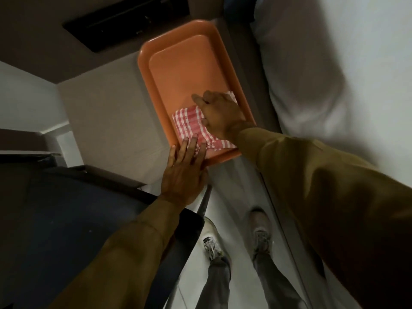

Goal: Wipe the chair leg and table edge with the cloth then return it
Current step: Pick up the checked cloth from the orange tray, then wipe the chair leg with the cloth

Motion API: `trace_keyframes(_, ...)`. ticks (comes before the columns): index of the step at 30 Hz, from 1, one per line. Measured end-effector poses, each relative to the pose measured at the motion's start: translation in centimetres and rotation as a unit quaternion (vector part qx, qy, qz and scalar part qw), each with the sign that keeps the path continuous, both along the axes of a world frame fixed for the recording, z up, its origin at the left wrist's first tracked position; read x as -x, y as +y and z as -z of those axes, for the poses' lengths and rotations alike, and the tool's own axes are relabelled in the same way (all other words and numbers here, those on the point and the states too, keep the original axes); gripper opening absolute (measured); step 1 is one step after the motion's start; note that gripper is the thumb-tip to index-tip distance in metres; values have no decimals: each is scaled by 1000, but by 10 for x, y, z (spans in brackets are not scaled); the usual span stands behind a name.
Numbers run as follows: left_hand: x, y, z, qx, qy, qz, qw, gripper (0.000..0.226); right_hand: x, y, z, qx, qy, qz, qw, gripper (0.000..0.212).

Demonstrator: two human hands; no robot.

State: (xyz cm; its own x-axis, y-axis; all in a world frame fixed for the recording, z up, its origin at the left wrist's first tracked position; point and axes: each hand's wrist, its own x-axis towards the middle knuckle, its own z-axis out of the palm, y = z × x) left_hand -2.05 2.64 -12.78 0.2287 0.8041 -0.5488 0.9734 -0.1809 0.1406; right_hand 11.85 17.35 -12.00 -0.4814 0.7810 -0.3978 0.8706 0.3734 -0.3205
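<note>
Cloth: I see the red-and-white checked cloth [191,124] lying in the near end of the tray, rumpled, with one corner poking out past the right hand toward the tray's right rim.
Tray: the orange tray [178,68] sits on a white table [107,121], its long side running away from me; the far half of its floor is bare.
Right hand: my right hand [219,113] lies palm-down on the cloth's right part, knuckles up. Its fingers are curled and bunched on the fabric, the index stretched out toward the far end of the tray. I cannot tell whether they actually pinch the cloth or only press it.
Left hand: my left hand [184,172] rests over the tray's near rim, palm down. Its fingers are straight and slightly spread, the tips lying flat on the cloth's near edge; nothing is gripped.
Sleeves: both arms wear olive-brown sleeves [323,197] reaching to the wrists.
Chair: a dark chair [66,219] stands at lower left, just beside the table's near edge, under my left forearm.
Bed: a white pillow [312,74] and sheet lie to the right of the tray, apart from it behind a dark ledge.
Floor: below I see two sneakers [211,244] and grey trouser legs on a pale floor.
Light: the scene is dim, and small details are soft.
</note>
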Motion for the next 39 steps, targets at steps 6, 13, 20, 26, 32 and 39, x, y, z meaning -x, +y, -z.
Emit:
trace_keyframes(6,-8,-13,-30,-65,-80,-40,994,65,-14,-21,-29,-64,0,30,997,40)
trace_keyframes(13,5,-78,-84,-135,-112,-46,983,63,-58,-113,-89,-26,225,253,941,27)
trace_keyframes(20,30,-175,-101,-97,-67,0,993,67,-90,-272,-93,-18,329,430,840,26)
trace_keyframes(26,45,-266,-102,-83,-2,32,996,73,-97,-435,-61,34,333,572,748,28)
trace_keyframes(32,54,-348,-109,-73,44,97,992,76,-71,-598,-38,72,318,690,646,30)
trace_keyframes(39,72,-380,-91,-116,70,137,981,79,-6,-706,-2,112,284,755,580,32)
